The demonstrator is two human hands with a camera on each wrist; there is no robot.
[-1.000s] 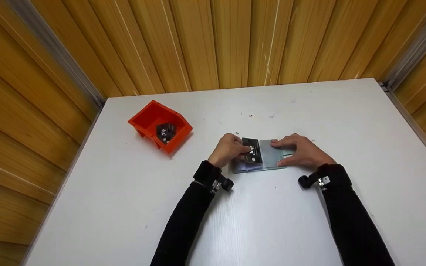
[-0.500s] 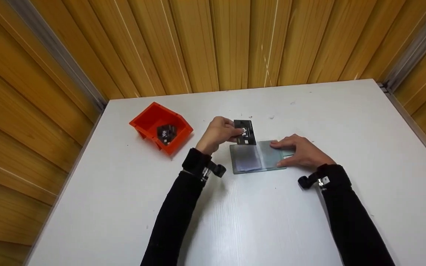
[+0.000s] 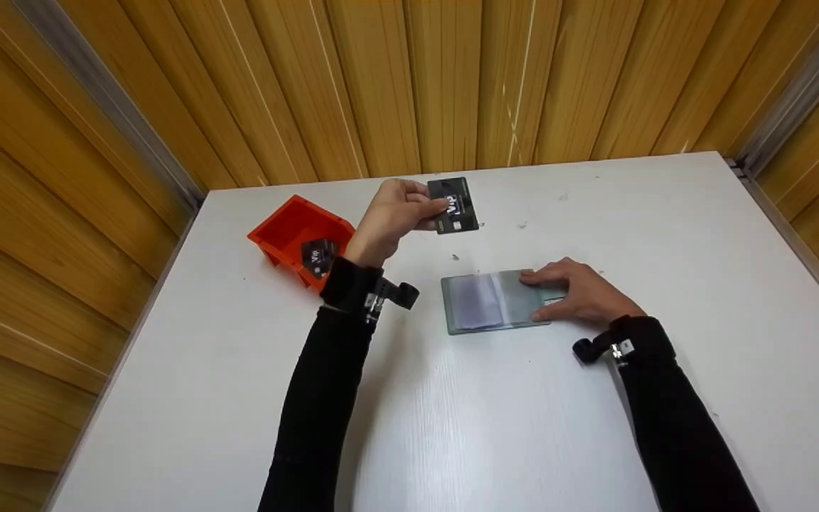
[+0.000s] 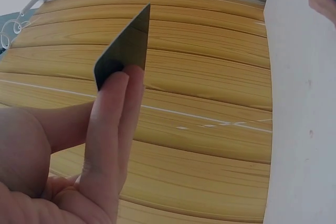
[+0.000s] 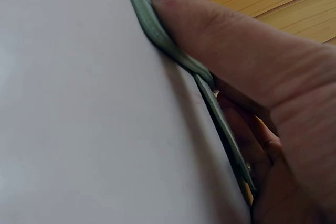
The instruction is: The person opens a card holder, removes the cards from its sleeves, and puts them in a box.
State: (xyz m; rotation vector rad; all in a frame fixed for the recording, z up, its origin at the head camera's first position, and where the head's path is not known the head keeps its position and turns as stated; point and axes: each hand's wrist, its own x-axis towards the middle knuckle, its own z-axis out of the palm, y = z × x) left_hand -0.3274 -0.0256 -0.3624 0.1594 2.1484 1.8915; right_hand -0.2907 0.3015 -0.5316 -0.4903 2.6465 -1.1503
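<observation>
My left hand [image 3: 395, 213] holds up a black card [image 3: 453, 206] with "Vip" lettering, pinched between thumb and fingers above the back part of the table. In the left wrist view the card [image 4: 126, 48] shows nearly edge-on beyond the fingertips. A green card holder [image 3: 477, 302] with clear plastic sleeves lies spread on the table, its left sleeve showing a purplish tint. My right hand [image 3: 580, 291] grips its right part, thumb at the near edge and fingers at the far edge. The right wrist view shows the thumb on top of the holder's green edge [image 5: 152, 30].
An orange-red bin [image 3: 285, 224] stands on the left, partly behind my left wrist, with black cards [image 3: 317, 256] inside. The white table [image 3: 480, 427] ends at a wood-patterned wall [image 3: 445, 85] at the back, and similar panels rise on both sides.
My left hand has lifted the black card off the card holder and carried it up, back and to the left. The right hand has stayed at the holder.
</observation>
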